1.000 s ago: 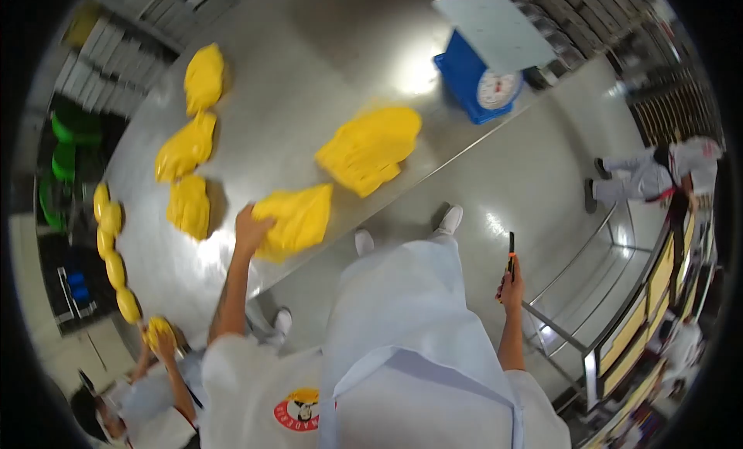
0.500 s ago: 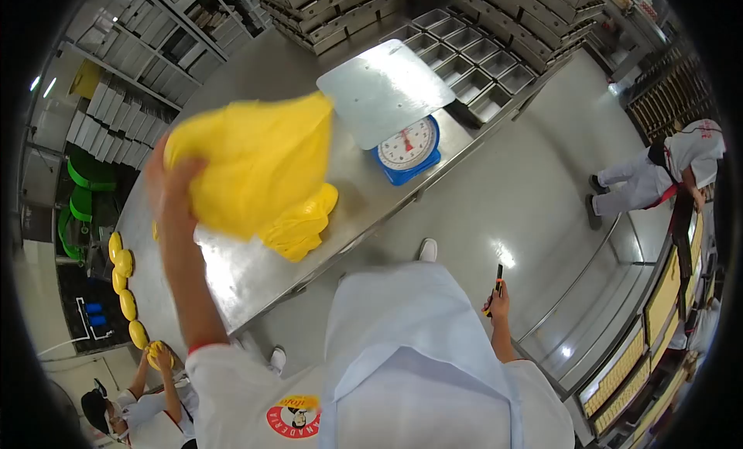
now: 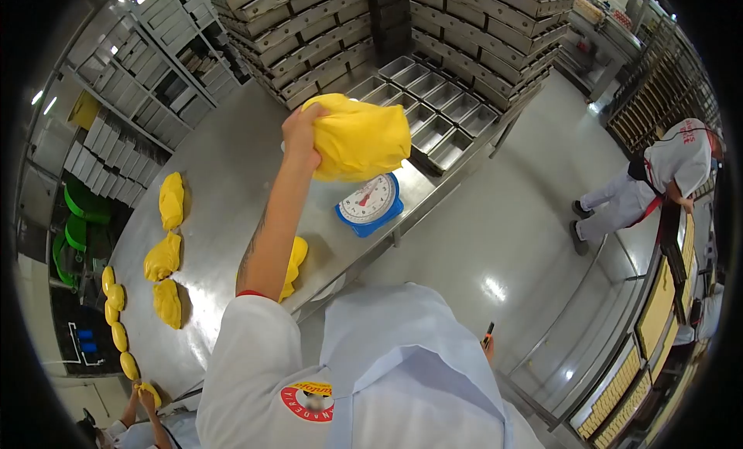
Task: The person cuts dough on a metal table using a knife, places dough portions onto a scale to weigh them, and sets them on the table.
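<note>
My left hand [image 3: 303, 136] grips a large lump of yellow dough [image 3: 360, 143] over the blue kitchen scale [image 3: 370, 203]. The dough hides nearly all of the scale's metal platform, so I cannot tell whether it touches it. Low at my right side, my right hand [image 3: 488, 351] is mostly covered by my apron; the orange-and-black utility knife [image 3: 487, 336] sticks out of it. Partly behind my left forearm, another yellow dough piece [image 3: 295, 268] lies on the steel table [image 3: 232, 162].
Several dough lumps [image 3: 162, 255] and smooth dough balls [image 3: 119, 337] lie along the table's left side. Beyond the scale sit open loaf pans [image 3: 433, 129] and tall pan stacks [image 3: 480, 39]. One co-worker [image 3: 139, 418] handles dough at lower left; another [image 3: 658, 178] stands at right.
My left hand has carried the dough rightward from over the table to over the scale. The right hand has drawn in lower, behind the apron, with the knife.
</note>
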The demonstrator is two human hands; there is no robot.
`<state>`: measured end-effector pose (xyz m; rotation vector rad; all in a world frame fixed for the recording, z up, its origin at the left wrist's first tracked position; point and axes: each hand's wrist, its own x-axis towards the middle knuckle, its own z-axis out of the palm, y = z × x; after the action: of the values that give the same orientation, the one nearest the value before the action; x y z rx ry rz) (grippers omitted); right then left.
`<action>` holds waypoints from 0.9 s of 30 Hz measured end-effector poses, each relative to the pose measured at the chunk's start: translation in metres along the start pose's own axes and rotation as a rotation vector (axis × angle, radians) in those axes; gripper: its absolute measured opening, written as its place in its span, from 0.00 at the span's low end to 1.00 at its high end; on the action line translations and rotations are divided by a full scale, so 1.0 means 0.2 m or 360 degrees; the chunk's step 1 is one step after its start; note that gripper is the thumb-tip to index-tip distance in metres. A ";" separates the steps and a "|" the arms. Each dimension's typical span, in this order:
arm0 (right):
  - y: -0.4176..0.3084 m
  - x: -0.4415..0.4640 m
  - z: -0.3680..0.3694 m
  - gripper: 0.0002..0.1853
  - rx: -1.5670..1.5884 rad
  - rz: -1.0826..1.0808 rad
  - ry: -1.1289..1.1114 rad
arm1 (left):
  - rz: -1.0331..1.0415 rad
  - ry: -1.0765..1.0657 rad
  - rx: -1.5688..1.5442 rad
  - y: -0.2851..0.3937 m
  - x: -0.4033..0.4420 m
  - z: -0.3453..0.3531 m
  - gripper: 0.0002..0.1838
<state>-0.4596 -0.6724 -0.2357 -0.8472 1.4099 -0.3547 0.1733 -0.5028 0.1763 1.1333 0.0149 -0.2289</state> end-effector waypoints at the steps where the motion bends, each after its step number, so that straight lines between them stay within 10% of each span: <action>1: 0.05 -0.03 -0.06 0.27 0.0077 0.0117 0.0084 | -0.0093 0.0033 -0.0094 -0.02 0.02 -0.03 0.14; 6: 0.45 0.17 -0.46 0.28 -0.0097 0.0113 0.0001 | -0.0289 -0.0081 0.0007 -0.06 0.19 -0.30 0.18; 12: -0.11 0.19 -0.20 0.29 -0.0261 0.0107 -0.0112 | 0.0607 0.0409 0.2391 0.03 0.17 -0.43 0.28; 14: -0.27 0.22 -0.07 0.30 -0.0285 0.0012 -0.0249 | 0.0995 0.0612 0.2173 0.10 0.14 -0.50 0.30; 22: -0.44 0.33 0.28 0.32 -0.0314 0.0016 -0.0325 | 0.0493 0.0475 0.1828 0.04 -0.15 -1.16 0.28; 27: -0.24 0.38 0.26 0.33 -0.0420 0.0233 -0.0294 | 0.0084 0.0642 0.2533 -0.56 -0.52 -1.89 0.37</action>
<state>-0.3845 -0.7398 -0.2597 -0.9577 1.3528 0.0231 0.0897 -0.1892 -0.0717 2.7471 0.1857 0.1047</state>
